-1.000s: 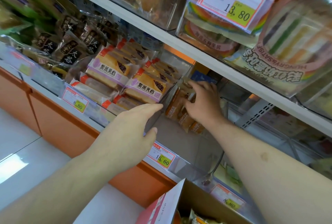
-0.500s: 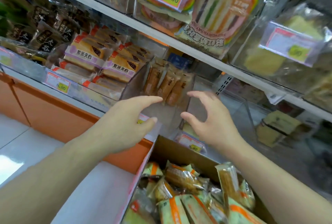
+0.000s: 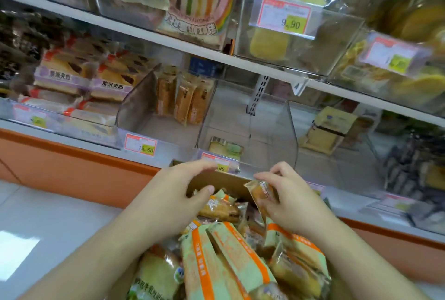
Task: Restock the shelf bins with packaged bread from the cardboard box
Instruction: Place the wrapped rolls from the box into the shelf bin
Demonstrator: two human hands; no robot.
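The cardboard box sits below the shelf, packed with several bread packs in green and orange wrappers. My right hand pinches a small brown bread pack at the box's far edge. My left hand hovers over the box with fingers loosely spread, holding nothing. Behind the box, a clear shelf bin holds three upright brown bread packs at its back. The clear bin to its right holds one small pack near its front.
A bin of purple-labelled sandwich packs stands on the left. The upper shelf carries rainbow sandwich bread and yellow cakes in clear bins. Price tags hang on the bin fronts. Orange shelf base and white floor lie lower left.
Both hands came down from the shelf bin to the cardboard box. My right hand, empty before, now pinches a small brown bread pack. The view tilted down and right.
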